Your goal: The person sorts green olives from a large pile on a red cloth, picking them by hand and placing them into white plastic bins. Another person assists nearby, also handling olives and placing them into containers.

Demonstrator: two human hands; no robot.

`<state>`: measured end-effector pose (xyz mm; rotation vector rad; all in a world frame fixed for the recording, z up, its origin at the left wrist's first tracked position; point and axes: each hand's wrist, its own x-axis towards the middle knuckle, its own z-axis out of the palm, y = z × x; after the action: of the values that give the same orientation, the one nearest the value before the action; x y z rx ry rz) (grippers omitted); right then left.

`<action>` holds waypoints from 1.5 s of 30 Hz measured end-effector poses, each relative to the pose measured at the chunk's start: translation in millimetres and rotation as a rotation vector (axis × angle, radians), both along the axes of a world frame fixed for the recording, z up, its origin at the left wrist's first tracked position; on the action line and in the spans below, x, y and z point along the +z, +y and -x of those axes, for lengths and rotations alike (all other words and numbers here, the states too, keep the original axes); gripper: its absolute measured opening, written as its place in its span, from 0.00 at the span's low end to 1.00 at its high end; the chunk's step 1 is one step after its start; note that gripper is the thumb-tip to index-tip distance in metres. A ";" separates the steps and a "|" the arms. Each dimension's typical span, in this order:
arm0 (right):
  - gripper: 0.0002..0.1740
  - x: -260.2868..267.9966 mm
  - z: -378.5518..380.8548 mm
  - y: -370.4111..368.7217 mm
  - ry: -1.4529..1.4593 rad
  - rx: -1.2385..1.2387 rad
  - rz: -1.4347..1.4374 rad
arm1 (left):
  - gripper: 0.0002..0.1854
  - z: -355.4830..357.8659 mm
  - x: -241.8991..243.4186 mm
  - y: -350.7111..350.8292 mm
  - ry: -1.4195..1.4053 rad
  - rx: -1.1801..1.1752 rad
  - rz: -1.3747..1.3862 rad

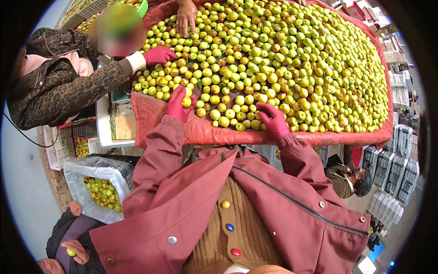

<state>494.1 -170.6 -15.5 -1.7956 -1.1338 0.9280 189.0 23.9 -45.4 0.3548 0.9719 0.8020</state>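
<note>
A broad heap of green and yellow fruits, probably jujubes (301, 61), some with brown patches, covers a table padded with red quilted cloth (219, 136). My left hand (178, 105), in a pink glove, is at the heap's near left edge. Its fingers and thumb curl around a yellow-green fruit (186, 102); another shows just above, by the fingertips. My right hand (273, 120), gloved in pink too, rests over the near edge of the heap with its fingers apart. No fruit shows in it, though its palm faces down and is hidden.
To the left, a co-worker's pink-gloved hand (159, 55) reaches into the heap. Another person's bare hand (187, 19) lies on fruit at the far side. A plastic-lined crate (73, 174) holds fruit at lower left. Stacked crates (393, 167) stand at right.
</note>
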 end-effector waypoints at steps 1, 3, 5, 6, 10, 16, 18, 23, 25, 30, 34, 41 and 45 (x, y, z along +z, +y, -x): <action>0.17 3.1 -12.9 3.9 -0.121 -0.015 0.005 | 0.24 4.3 -5.1 5.6 -0.018 0.018 -0.010; 0.17 11.8 -29.3 18.3 -0.236 -0.013 -0.036 | 0.21 6.0 -23.4 12.2 -0.032 -0.001 -0.078; 0.17 13.1 -25.9 47.3 -0.197 0.032 -0.057 | 0.23 8.4 -32.6 13.0 0.050 -0.022 -0.194; 0.17 -1.3 -27.1 62.9 -0.345 0.108 -0.156 | 0.24 3.1 -31.7 15.0 0.046 -0.017 -0.168; 0.21 -25.7 0.0 139.7 -0.713 0.307 0.041 | 0.29 -13.2 -13.2 5.3 0.193 0.060 -0.035; 0.23 -43.9 32.8 196.8 -0.914 0.511 0.482 | 0.25 -9.7 -68.5 2.4 0.673 -0.108 -0.787; 0.25 -47.0 38.9 192.8 -0.856 0.496 0.476 | 0.22 -9.2 -85.0 1.4 0.549 -0.061 -0.728; 0.30 -25.3 43.0 174.0 -0.592 0.472 0.501 | 0.21 11.9 -58.3 -36.2 0.035 -0.219 -0.226; 0.30 -40.0 29.9 157.0 -0.459 0.333 0.393 | 0.25 -7.8 -32.2 -42.1 0.076 -0.377 -0.075; 0.21 19.1 120.6 130.9 -0.347 0.525 -0.127 | 0.16 -9.9 -14.3 -56.5 -0.403 -0.349 0.183; 0.30 11.2 106.9 144.3 -0.560 0.460 -0.204 | 0.14 29.2 0.5 -29.1 -0.170 -0.258 0.168; 0.60 30.4 -64.1 53.2 -1.136 -0.023 0.449 | 0.10 29.5 9.4 -25.8 0.049 -0.376 0.199; 0.60 -8.4 -38.2 39.3 -1.212 0.048 0.580 | 0.13 33.0 -2.3 -33.0 -0.015 -0.350 0.066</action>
<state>532.2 -131.3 -23.9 -2.9632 -1.6993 0.0614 156.0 -9.1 -47.6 0.4461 0.8880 0.4529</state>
